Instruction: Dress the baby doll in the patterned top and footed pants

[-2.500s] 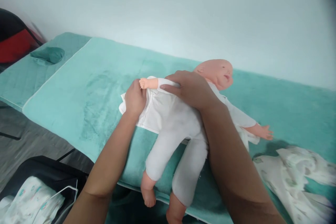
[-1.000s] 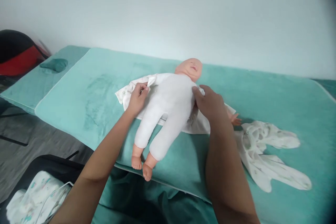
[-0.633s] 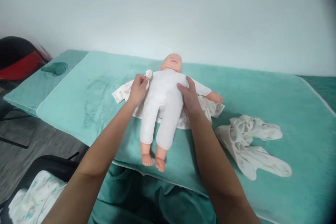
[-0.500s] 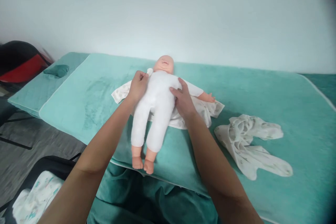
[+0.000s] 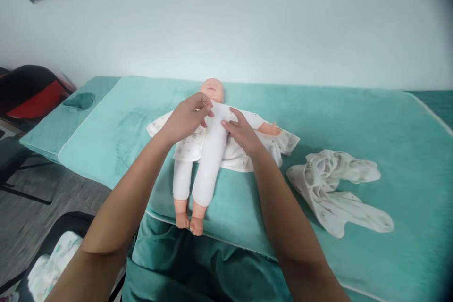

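Note:
A baby doll (image 5: 208, 179) in a white bodysuit lies face up on the green padded bed, its head towards the wall. Under it is spread a white printed baby shirt (image 5: 189, 145); one front panel covers the doll's torso on the left side. My left hand (image 5: 189, 115) is over the doll's chest, fingers bent around the upper edge of that panel; the fingertips are partly hidden. At the doll's other side, my right hand (image 5: 244, 134) rests against its body, thumb and forefinger apart. The shirt's other half lies flat beneath the doll's outstretched arm.
Crumpled white baby trousers (image 5: 332, 188) lie to the right on the bed (image 5: 354, 122). Left of me, a chair holds a folded white printed cloth (image 5: 53, 264). A black and red chair (image 5: 31, 94) stands by the bed's far left end, near the face hole (image 5: 79, 100).
My left hand has moved right across the doll's chest, bringing the shirt's left panel over the torso. My right hand stays at the doll's side. The view has shifted slightly.

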